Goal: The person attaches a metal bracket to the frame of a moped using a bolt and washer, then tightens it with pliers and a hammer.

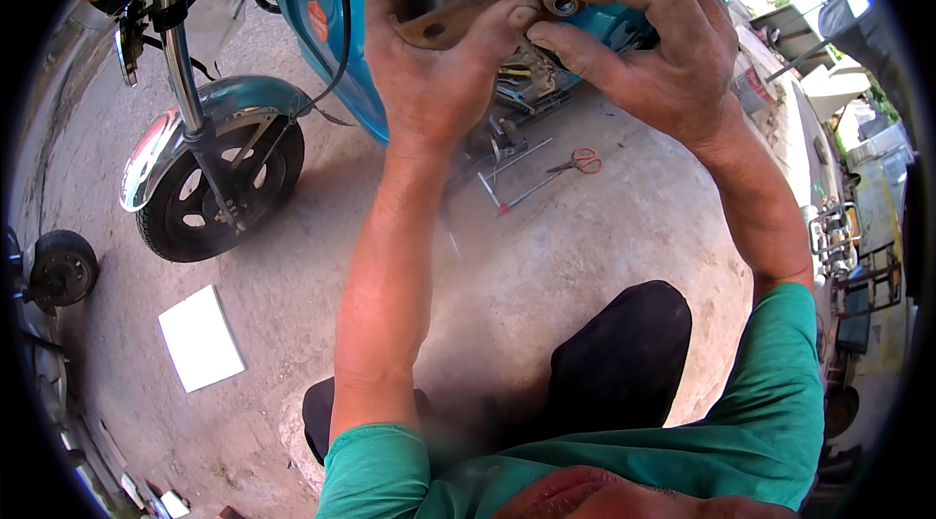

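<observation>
A rusty flat metal bar with a hole near one end [429, 31] is gripped in my left hand [424, 90], the thumb pressed along it. My right hand [673, 61] is at the bar's other end. Its thumb and index finger pinch a small round metal ring, like a bushing or nut [560, 0], against the bar. Whether the ring is fixed to the bar I cannot tell. Both hands are raised before the blue body [361, 41] of a motor vehicle with a motorcycle-type front wheel [224, 192].
On the concrete floor below my hands lie orange-handled scissors [585, 160], a thin rod-like tool with a red part [505, 208] and several hand tools [517, 102]. A white square panel [202, 339] lies at the left. Another small wheel [63, 268] stands at the far left.
</observation>
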`<action>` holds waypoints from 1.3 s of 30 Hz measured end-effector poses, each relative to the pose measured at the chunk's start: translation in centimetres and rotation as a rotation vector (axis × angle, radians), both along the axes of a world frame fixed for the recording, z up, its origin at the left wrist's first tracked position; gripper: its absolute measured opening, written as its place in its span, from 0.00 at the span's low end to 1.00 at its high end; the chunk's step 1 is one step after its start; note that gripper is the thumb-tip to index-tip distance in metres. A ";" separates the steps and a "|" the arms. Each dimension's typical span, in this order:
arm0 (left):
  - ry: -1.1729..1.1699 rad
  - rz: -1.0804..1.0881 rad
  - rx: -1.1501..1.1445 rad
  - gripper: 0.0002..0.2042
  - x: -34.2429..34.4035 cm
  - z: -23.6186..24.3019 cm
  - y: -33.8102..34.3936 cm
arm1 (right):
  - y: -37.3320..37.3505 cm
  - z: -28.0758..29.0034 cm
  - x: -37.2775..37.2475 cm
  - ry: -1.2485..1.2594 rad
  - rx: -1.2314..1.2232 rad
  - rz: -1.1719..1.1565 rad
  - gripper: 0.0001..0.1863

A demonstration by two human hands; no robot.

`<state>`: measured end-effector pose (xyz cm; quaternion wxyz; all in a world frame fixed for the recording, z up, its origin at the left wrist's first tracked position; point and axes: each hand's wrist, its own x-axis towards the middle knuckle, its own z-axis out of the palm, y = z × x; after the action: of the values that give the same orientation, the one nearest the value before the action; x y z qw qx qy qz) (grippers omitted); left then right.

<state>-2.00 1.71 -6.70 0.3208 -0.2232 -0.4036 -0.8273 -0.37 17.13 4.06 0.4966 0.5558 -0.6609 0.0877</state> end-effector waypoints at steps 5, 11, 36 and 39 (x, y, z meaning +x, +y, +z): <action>0.010 -0.012 0.013 0.43 0.0 0.0 -0.1 | 0.3 0.3 1.2 -0.067 0.028 -0.042 0.17; -0.060 0.023 0.014 0.43 0.4 0.2 0.2 | 0.6 -0.7 -0.4 0.009 -0.003 0.019 0.17; 0.037 0.053 -0.049 0.40 -0.6 -0.4 -0.2 | 1.6 -0.3 -1.8 0.047 0.096 0.051 0.17; 0.013 0.065 -0.055 0.40 -0.6 -0.4 -0.3 | 1.7 -0.2 -1.5 0.050 0.086 0.051 0.18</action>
<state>-2.57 1.41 -7.09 0.3438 -0.2241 -0.4313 -0.8035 -1.88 18.87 3.82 0.4864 0.5952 -0.6370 0.0578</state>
